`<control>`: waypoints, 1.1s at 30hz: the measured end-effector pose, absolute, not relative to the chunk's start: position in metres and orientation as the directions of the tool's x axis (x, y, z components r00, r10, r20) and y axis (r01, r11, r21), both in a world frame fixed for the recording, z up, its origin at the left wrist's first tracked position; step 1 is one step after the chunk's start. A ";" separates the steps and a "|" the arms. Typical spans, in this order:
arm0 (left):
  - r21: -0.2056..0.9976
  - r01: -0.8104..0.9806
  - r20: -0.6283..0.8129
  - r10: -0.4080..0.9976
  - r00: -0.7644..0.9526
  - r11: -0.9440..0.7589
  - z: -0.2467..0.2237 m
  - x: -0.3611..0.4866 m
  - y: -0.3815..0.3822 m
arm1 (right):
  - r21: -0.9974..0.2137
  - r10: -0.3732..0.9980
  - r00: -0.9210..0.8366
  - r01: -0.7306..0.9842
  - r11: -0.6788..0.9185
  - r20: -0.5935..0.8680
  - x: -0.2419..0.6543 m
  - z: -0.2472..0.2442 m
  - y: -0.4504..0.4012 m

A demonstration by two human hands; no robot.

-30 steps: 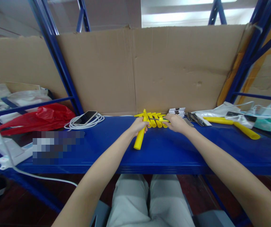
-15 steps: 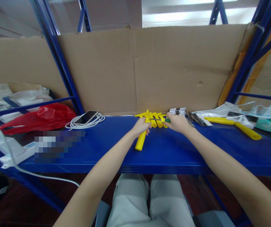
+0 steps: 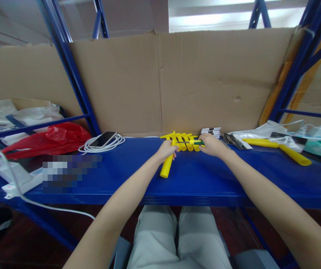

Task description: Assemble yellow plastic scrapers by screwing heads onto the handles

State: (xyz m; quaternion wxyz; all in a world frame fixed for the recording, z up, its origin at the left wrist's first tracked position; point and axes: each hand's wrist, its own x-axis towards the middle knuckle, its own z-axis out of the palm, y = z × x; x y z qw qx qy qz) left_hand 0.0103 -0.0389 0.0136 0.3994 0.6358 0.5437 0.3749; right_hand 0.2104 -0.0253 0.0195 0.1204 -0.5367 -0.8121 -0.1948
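Note:
My left hand is closed round a yellow T-shaped piece, whose tube slants down toward the shelf's front. A screwdriver with a green and yellow handle lies level, its shaft reaching left to the head of that piece. The fingers of my right hand are closed on the handle's right end. Behind the shaft, several more yellow pieces stand side by side near the cardboard. Whether the screwdriver's tip sits in a screw is hidden.
On the blue shelf at left lie a phone with a coiled white cable, a red bag and a power strip. Black-and-white packets and yellow tubes are at right. Cardboard stands behind.
My right hand has shifted slightly right along the screwdriver, showing more of its green and yellow handle. My left hand and the yellow piece have hardly moved.

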 end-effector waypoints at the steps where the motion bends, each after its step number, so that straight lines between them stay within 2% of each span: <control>1: 0.919 0.383 0.041 0.991 0.129 -0.088 0.014 0.011 -0.039 | 0.188 0.832 -0.371 0.928 0.320 0.413 0.210 0.020 -0.027; 4: 0.937 0.338 0.044 0.989 0.141 -0.089 0.017 0.011 -0.041 | 0.174 0.873 -0.263 0.963 0.208 0.411 0.209 0.022 -0.031; 7: 0.957 0.276 0.048 0.985 0.163 -0.092 0.019 0.010 -0.041 | 0.174 0.894 -0.217 0.972 0.160 0.392 0.208 0.021 -0.033; 12: 0.981 0.170 0.056 0.975 0.215 -0.094 0.018 0.009 -0.038 | 0.139 0.898 -0.204 0.977 0.162 0.389 0.210 0.021 -0.030; 16: 0.990 0.125 0.040 0.974 0.223 -0.069 0.013 0.011 -0.035 | 0.105 0.889 -0.250 0.968 0.227 0.382 0.213 0.019 -0.028; 24: 0.995 0.102 -0.024 0.971 0.237 0.000 0.008 0.008 -0.032 | 0.095 0.863 -0.333 0.942 0.322 0.380 0.221 0.014 -0.017; 33: 0.995 0.103 -0.024 0.975 0.221 0.001 0.009 0.010 -0.033 | 0.027 0.900 -0.213 0.975 0.220 0.380 0.223 0.015 -0.018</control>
